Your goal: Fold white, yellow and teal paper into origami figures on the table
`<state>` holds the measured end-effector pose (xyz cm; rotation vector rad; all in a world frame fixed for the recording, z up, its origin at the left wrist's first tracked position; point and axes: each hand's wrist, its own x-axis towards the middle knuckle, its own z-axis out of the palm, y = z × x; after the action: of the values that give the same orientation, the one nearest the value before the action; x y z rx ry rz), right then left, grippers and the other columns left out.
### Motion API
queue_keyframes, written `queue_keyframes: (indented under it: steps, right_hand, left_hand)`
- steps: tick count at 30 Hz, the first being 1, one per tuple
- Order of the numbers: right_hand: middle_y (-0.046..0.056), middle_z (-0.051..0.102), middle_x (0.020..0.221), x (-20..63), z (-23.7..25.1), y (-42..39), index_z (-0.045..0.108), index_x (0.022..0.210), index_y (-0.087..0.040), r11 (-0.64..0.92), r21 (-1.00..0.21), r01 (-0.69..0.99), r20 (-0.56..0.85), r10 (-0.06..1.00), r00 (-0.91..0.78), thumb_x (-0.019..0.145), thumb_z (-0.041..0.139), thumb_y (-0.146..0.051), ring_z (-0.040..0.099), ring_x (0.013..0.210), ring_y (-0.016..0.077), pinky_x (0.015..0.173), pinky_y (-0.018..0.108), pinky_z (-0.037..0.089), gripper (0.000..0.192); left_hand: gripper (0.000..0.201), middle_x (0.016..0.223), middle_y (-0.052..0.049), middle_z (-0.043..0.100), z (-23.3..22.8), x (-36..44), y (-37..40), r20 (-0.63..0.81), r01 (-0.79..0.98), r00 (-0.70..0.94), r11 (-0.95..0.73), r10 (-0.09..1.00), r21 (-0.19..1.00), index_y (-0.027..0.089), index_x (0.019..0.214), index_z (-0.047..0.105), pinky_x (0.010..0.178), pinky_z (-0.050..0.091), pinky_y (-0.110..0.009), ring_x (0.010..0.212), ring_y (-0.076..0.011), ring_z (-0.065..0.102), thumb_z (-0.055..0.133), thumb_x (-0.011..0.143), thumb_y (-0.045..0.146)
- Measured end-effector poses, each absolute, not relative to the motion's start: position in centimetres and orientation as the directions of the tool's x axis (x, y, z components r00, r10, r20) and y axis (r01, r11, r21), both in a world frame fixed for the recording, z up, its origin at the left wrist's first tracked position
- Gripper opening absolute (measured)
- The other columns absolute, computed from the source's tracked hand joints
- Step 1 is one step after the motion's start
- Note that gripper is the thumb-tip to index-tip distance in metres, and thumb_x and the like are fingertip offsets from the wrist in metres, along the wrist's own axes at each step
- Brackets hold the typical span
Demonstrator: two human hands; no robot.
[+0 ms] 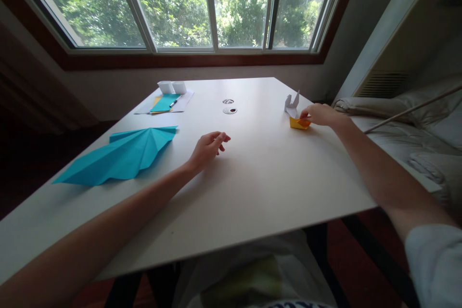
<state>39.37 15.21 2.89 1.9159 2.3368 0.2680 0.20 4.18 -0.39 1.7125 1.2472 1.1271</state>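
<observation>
1. Small orange-yellow folded paper piece point(299, 123) lies near the far right edge of the white table point(267, 183). The right hand point(319, 114) is on it, with the fingertips point(303, 116) pinching its top corner.

2. Just behind it, and touching or almost touching it, stands a small white folded paper shape point(291, 102) with a pointy tip. I think a quick pull on the orange piece could knock the white one over, because they sit so close.

3. I also think the thin orange paper could crease or tear if the pinch is too hard. It could slip off the table too, as the edge is near on that side.

4. The left hand point(208, 147) rests on the bare middle of the table. It holds nothing and its fingers are loosely curled.

5. To the left of that hand lies a big blue paper folded like a fan point(121, 155), well apart from the orange piece. A sweep of the left arm might push it off the table.

6. At the far end are flat sheets of blue, yellow and white paper point(166, 103) with a dark pen point(174, 102) on top, and two little white boxes point(172, 87).

7. Two small round discs point(228, 106) sit in the table top. I can read no words or labels anywhere; all the paper looks plain.
</observation>
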Motion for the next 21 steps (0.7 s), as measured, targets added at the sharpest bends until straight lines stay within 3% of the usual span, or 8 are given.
queue_keyframes:
  steps: [14, 21]
  right_hand:
    - [0.001, 0.070, 0.095, 39.8, 2.7, 15.4, 0.068, 0.096, -0.027, 0.223, 0.158, 0.962, 0.042, 0.972, -0.233, 0.076, 0.053, -0.028, 0.062, 0.082, 0.0178, 0.066, 0.026, 0.043, 0.025]
    - [0.007, 0.068, 0.099, 36.8, 4.5, 12.9, 0.067, 0.098, -0.019, 0.260, 0.209, 0.943, 0.330, 0.889, -0.318, 0.083, 0.046, -0.026, 0.060, 0.087, 0.0207, 0.072, 0.029, 0.042, 0.028]
  left_hand:
    - [0.041, 0.086, -0.009, 0.065, -0.4, 0.2, 4.1, 0.226, 0.326, 0.142, -0.262, 0.964, 0.908, 0.012, 0.079, 0.064, 0.048, 0.041, -0.023, 0.059, -0.0121, 0.055, 0.049, 0.078, 0.051]
    - [0.039, 0.088, -0.009, 0.065, -0.4, 0.1, 4.2, 0.214, 0.337, 0.143, -0.251, 0.966, 0.907, 0.013, 0.079, 0.064, 0.049, 0.041, -0.023, 0.060, -0.0122, 0.055, 0.049, 0.078, 0.049]
